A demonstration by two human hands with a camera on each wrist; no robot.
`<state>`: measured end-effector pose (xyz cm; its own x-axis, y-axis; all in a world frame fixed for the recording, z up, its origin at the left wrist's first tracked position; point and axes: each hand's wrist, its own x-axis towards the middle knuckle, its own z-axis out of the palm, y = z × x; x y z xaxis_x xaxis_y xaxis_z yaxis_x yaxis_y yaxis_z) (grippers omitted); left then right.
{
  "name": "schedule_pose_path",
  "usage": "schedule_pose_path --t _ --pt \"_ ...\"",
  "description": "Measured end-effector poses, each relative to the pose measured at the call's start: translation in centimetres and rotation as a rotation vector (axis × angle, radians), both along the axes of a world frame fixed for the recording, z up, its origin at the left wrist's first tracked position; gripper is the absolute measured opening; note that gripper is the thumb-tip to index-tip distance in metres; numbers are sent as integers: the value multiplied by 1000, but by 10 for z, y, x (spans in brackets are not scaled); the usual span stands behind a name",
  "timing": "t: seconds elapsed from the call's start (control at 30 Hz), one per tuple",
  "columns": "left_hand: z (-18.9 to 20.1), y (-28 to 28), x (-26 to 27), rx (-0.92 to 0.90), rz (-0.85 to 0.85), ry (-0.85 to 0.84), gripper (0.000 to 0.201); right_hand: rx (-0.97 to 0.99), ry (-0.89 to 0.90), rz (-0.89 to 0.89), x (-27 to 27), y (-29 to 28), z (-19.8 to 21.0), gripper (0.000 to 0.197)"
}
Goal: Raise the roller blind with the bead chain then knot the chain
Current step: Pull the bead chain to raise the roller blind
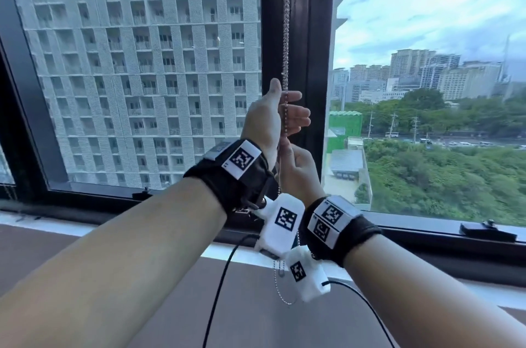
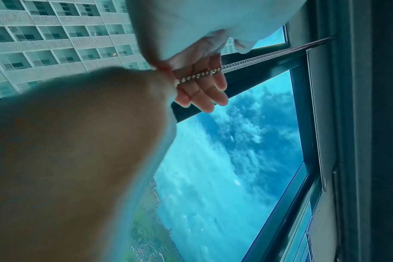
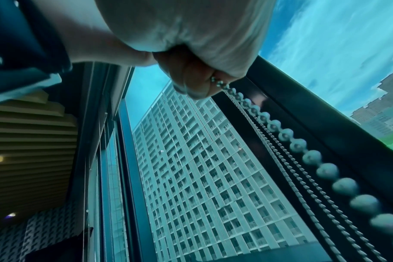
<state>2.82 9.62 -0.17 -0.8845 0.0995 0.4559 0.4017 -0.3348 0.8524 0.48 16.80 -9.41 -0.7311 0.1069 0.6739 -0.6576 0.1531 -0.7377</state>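
Note:
A metal bead chain (image 1: 285, 34) hangs in several strands down the dark mullion (image 1: 313, 34) between two uncovered panes. My left hand (image 1: 284, 97) is raised at the chain with its thumb up and its fingers straight, and the strands run across those fingers (image 2: 202, 88). Just below, my right hand (image 1: 286, 145) pinches the chain between thumb and finger; in the right wrist view the beads (image 3: 285, 135) lead out of that pinch (image 3: 204, 83). The slack loop (image 1: 284, 295) dangles under my wrists. No blind fabric shows in the head view.
A pale window sill (image 1: 85, 229) runs below the dark frame, with a black latch (image 1: 486, 231) at the right. Black cables (image 1: 219, 290) hang from the white wrist cameras. A tall apartment block and trees lie outside the glass.

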Motion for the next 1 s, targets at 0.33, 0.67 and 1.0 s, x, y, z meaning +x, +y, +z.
schedule_pose_path --t 0.33,0.67,1.0 --pt "-24 12 -6 23 101 32 39 113 4 -6 8 2 -34 47" --pt "-44 3 -2 -5 119 65 39 119 -154 113 8 16 -32 15" --pt "-93 -3 1 -25 76 -6 34 -156 -61 167 20 11 57 37"
